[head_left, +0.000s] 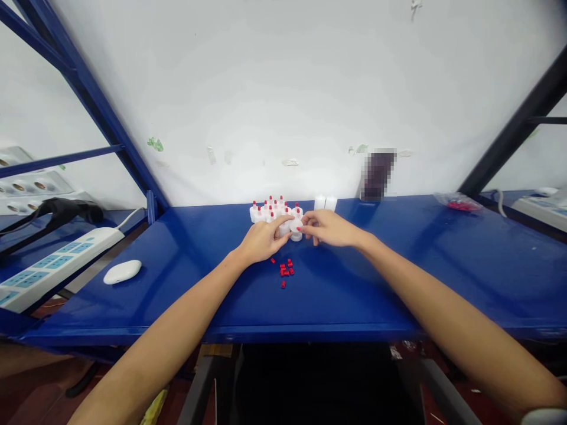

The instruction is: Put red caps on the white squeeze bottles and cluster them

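A small white squeeze bottle (296,230) stands between my two hands at the front right of a cluster. My left hand (262,239) curls round its left side, with thumb and index finger closed on it. From the right, my right hand (330,228) reaches to the same bottle with bent fingers. At its thumb tip shows a small red cap (299,229), partly hidden by the fingers. Several white bottles with red caps (258,215) stand upright behind and left of my hands. Several loose red caps (284,271) lie in front of the bottles.
Two white bottles (325,203) stand at the wall behind my right hand. A blurred dark object (378,175) leans on the wall. A white case (123,272) and a power strip (57,265) lie left. A plastic bag (460,202) with red contents sits on the blue table (376,283).
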`<state>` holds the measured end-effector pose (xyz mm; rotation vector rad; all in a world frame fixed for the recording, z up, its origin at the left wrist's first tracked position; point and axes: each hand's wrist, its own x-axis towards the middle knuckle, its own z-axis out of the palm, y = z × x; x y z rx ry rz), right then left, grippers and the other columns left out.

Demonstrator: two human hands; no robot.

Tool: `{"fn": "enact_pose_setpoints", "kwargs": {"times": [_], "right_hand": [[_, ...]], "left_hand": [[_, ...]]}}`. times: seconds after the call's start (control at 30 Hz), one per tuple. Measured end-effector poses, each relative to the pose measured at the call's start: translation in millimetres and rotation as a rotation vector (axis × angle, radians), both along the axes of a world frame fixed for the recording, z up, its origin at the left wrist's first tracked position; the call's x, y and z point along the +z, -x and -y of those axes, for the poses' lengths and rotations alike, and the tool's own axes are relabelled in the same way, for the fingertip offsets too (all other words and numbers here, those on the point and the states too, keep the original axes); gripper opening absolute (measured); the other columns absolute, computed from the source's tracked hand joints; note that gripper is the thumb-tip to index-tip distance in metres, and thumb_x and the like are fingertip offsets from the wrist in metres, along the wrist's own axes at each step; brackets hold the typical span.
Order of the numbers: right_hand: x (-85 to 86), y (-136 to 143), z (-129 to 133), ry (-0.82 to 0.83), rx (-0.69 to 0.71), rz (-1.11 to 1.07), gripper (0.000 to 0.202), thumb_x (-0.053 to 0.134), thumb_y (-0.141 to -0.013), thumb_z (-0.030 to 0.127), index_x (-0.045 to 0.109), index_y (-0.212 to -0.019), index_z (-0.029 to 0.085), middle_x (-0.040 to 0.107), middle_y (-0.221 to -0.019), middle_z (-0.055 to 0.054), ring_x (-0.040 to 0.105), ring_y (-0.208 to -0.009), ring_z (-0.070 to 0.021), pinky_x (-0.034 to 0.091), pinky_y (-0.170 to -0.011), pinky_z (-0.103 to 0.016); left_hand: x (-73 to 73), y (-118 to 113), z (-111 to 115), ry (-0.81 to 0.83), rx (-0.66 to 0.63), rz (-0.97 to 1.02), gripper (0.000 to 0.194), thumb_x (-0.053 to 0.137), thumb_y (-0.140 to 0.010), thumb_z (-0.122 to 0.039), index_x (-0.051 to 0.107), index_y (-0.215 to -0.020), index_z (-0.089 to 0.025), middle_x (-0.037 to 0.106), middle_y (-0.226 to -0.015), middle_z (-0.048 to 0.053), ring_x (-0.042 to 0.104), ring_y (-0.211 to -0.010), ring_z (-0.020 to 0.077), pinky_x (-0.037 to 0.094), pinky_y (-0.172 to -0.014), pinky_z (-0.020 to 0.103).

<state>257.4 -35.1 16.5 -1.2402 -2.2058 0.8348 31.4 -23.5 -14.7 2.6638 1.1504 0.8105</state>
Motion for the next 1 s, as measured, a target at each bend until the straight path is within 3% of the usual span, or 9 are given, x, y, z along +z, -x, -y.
{"fn": "enact_pose_setpoints", "kwargs": {"times": [0.13, 0.23, 0.37, 0.47, 0.73, 1.0], "right_hand": [[-3.5, 4.0, -3.8, 0.313, -0.127, -0.214, 0.019, 0.053, -0.095, 0.028, 0.055, -0.079, 0.018, 0.062, -0.057, 0.0, 0.054, -0.039, -0.0112, 0.037, -0.038, -0.023], [-8.8, 6.3, -6.6, 0.423, -0.193, -0.294, 0.02, 0.05, -0.095, 0.025, 0.056, -0.077, 0.017, 0.057, -0.05, 0.0, 0.047, -0.034, -0.0103, 0.032, -0.034, -0.022], [-15.4, 8.1, -9.0, 0.5, -0.177, -0.303, 0.022, 0.052, -0.094, 0.025, 0.057, -0.074, 0.017, 0.055, -0.047, -0.001, 0.044, -0.033, -0.0106, 0.029, -0.032, -0.023], [-19.0, 8.8, -10.7, 0.504, -0.207, -0.296, 0.023, 0.053, -0.094, 0.028, 0.057, -0.074, 0.017, 0.054, -0.045, 0.0, 0.043, -0.032, -0.0107, 0.028, -0.03, -0.022], [-23.1, 11.3, -13.7, 0.469, -0.194, -0.321, 0.027, 0.051, -0.095, 0.028, 0.057, -0.071, 0.016, 0.053, -0.044, 0.001, 0.042, -0.031, -0.0089, 0.028, -0.03, -0.02], [-24.4, 12.4, -14.0, 0.274, -0.25, -0.255, 0.021, 0.052, -0.091, 0.025, 0.054, -0.071, 0.019, 0.053, -0.048, 0.003, 0.044, -0.035, -0.0101, 0.03, -0.037, -0.023]], "left_hand": [[-0.9, 0.4, -0.4, -0.006, 0.013, 0.01, 0.047, 0.056, -0.091, -0.031, 0.054, -0.138, -0.023, 0.064, -0.065, -0.005, 0.058, -0.058, 0.0112, 0.039, -0.063, 0.022], [-1.5, 0.6, -1.3, -0.007, 0.011, -0.004, 0.046, 0.056, -0.091, -0.03, 0.056, -0.136, -0.023, 0.063, -0.064, -0.005, 0.058, -0.058, 0.0114, 0.039, -0.063, 0.022], [-0.9, 0.5, -1.5, -0.01, 0.005, -0.013, 0.049, 0.056, -0.09, -0.027, 0.055, -0.139, -0.021, 0.063, -0.063, -0.005, 0.057, -0.057, 0.0112, 0.038, -0.062, 0.022], [-0.1, 0.5, -1.3, -0.003, -0.02, -0.018, 0.053, 0.055, -0.09, -0.027, 0.052, -0.142, -0.022, 0.064, -0.064, -0.005, 0.057, -0.058, 0.0112, 0.039, -0.062, 0.021], [0.4, 0.0, -2.5, 0.036, 0.003, -0.088, 0.04, 0.055, -0.089, -0.026, 0.067, -0.127, -0.022, 0.069, -0.07, -0.001, 0.061, -0.063, 0.0136, 0.039, -0.063, 0.024], [1.0, -1.7, -0.3, 0.104, -0.013, -0.076, 0.045, 0.053, -0.092, -0.03, 0.061, -0.135, -0.019, 0.067, -0.066, -0.002, 0.059, -0.061, 0.0139, 0.039, -0.062, 0.024]]}}
